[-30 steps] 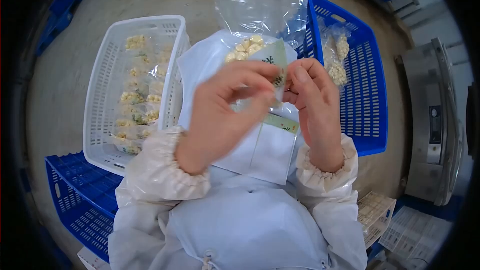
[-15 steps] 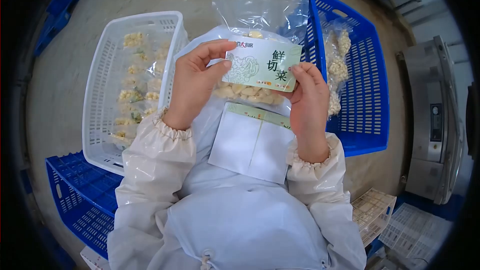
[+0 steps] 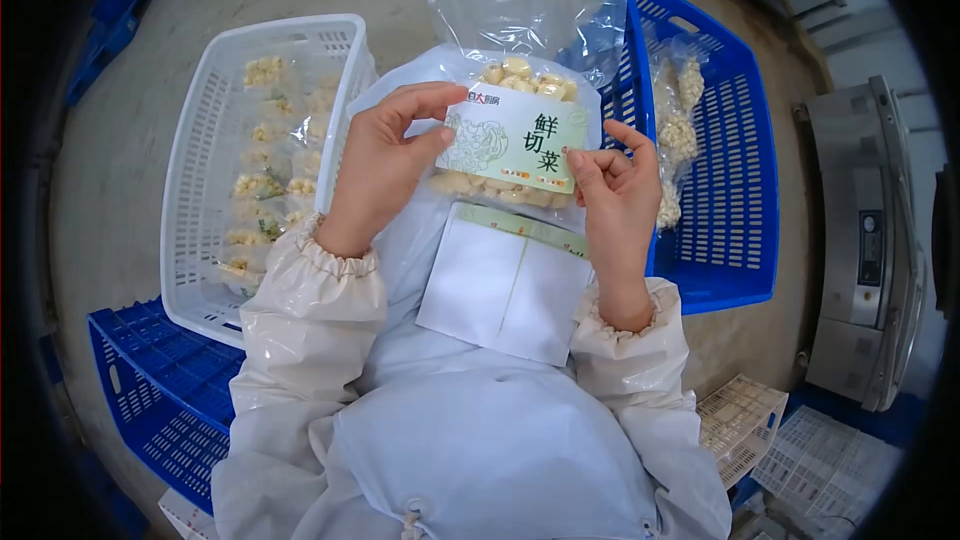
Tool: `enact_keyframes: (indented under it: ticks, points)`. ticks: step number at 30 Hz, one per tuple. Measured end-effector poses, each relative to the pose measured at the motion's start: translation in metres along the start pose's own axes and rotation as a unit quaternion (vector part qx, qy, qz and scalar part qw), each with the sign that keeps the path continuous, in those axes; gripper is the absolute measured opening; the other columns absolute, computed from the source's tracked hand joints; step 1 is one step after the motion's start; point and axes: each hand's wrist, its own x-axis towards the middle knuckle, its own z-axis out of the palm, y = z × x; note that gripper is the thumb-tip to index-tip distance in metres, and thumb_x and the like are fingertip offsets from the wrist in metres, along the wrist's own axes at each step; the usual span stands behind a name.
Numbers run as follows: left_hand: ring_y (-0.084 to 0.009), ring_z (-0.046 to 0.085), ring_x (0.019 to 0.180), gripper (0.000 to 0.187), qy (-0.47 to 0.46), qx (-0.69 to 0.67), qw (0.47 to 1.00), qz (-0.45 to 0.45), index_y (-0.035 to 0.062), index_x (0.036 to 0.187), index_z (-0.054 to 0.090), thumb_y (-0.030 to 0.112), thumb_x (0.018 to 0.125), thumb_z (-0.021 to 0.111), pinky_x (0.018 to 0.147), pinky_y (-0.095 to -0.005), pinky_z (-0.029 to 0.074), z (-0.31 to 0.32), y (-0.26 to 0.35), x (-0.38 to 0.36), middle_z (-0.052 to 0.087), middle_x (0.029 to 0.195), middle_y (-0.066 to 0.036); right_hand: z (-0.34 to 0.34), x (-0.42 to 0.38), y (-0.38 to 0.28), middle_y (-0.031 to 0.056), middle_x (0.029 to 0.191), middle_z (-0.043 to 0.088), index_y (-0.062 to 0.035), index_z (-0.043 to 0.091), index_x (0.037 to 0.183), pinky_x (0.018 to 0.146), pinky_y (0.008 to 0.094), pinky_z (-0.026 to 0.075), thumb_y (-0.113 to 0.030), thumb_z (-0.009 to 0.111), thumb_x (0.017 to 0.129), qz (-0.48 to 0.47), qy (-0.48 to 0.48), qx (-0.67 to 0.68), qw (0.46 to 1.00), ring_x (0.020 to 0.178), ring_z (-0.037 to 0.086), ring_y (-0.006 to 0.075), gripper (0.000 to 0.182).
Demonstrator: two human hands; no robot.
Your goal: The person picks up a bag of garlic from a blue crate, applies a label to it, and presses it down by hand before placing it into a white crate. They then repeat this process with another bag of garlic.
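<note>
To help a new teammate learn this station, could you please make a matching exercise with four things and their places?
1. Green-and-white card
2. White sheets
3. White basket
4. Metal machine

A. At the far right, beyond the big blue basket
B. To the left of both hands, with small bags inside
C. Between the left hand and right hand
D. Just below the card, above the lap

Pairs: 1-C, 2-D, 3-B, 4-A
</note>
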Motion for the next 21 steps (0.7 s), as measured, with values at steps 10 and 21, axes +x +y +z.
enact_keyframes:
  ticks: [10,21]
  points:
    - [-0.0140,0.055,0.114,0.037,-0.001,0.015,1.000,-0.019,-0.0009,0.119,0.067,-0.008,0.082,0.062,0.098,-0.0275,0.045,0.000,-0.001,-0.001,0.064,0.125,-0.007,0.002,0.001,0.013,0.0063,0.080,0.064,0.0023,0.049,0.115,0.060,0.0211,0.045,-0.006,0.071,0.089,-0.023,0.008,-0.052,0.998,0.071,0.059,0.0078,0.035]
    - [-0.0173,0.056,0.114,0.040,0.033,0.023,0.999,-0.012,0.0028,0.123,0.064,-0.006,0.084,0.064,0.089,-0.0312,0.051,0.006,-0.004,-0.011,0.058,0.126,-0.007,-0.021,-0.006,-0.013,0.0139,0.104,0.062,0.0018,0.057,0.113,0.069,0.0310,0.049,-0.007,0.073,0.083,-0.165,0.028,-0.303,0.938,0.079,0.060,0.0200,0.035]
